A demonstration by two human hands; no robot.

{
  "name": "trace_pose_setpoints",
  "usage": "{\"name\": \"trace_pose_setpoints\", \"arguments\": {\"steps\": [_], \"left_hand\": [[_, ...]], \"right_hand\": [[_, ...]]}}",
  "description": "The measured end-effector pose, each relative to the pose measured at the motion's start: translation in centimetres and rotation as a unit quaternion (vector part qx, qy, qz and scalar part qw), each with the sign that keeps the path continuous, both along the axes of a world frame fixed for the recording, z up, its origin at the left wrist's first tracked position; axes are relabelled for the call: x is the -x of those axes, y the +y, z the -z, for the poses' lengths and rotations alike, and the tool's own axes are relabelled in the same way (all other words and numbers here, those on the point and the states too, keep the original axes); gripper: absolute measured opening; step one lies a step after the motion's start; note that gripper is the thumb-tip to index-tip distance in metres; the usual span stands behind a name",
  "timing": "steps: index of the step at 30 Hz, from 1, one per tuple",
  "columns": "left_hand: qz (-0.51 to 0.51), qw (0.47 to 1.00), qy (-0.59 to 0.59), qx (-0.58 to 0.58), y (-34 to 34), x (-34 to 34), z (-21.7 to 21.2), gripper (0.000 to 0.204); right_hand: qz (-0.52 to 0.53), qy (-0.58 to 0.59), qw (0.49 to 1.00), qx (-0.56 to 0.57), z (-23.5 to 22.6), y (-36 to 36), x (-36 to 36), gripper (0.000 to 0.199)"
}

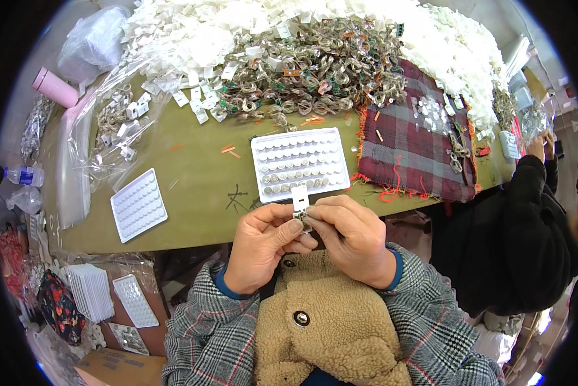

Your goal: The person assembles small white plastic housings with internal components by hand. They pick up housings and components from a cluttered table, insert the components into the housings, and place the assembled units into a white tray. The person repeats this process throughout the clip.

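Both hands meet just in front of the table edge, pinching one small white plastic housing [300, 198] with a dark slot. My left hand [257, 248] has its thumb and forefinger closed on its lower end. My right hand [356, 241] grips the same end from the other side, fingertips together. A bit of green and metal, perhaps a small circuit board, shows between the fingertips; the rest is hidden. Directly beyond, a white tray [343, 157] holds rows of round pieces, the nearer rows silvery and the farther ones paler.
A second white tray [139, 206] lies left. Behind are heaps of white housings [173, 38] and coiled clear wires with green parts [315, 71]. A plaid cloth [392, 148] lies right, a pink bottle [56, 88] far left. A person in black [514, 238] sits at right.
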State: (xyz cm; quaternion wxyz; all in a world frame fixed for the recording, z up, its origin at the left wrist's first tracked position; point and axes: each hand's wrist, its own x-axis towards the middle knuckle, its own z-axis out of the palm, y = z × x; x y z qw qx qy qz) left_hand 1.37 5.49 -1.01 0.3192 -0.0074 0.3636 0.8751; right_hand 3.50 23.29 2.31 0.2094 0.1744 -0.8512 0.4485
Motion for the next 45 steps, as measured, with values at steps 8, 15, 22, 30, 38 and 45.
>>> {"name": "trace_pose_setpoints", "arguments": {"steps": [8,15,22,30,38,45], "left_hand": [[-0.029,0.999,-0.016,-0.007,-0.7,-1.5,-0.2,0.019],[-0.068,0.997,-0.003,-0.025,-0.8,-1.7,-1.3,0.018],[-0.01,0.999,0.021,0.029,-1.5,-1.1,-2.3,0.017],[0.07,0.997,-0.018,-0.018,-1.1,-1.0,-0.6,0.02],[0.072,0.969,-0.108,-0.21,-0.5,-1.1,-0.4,0.032],[0.06,0.989,-0.12,-0.059,1.7,-1.3,-1.4,0.02]], "right_hand": [[-0.14,-0.088,0.986,-0.016,-1.4,0.1,0.6,0.012],[-0.129,0.055,0.99,-0.02,0.0,-1.0,-0.4,0.037],[-0.062,-0.102,0.979,0.164,-1.1,0.3,-0.4,0.016],[-0.072,-0.236,0.946,0.209,-0.3,-0.8,0.3,0.016],[-0.138,0.092,0.986,-0.013,-1.4,0.4,0.2,0.036],[-0.132,0.237,0.952,-0.139,0.1,3.3,0.0,0.028]]}}
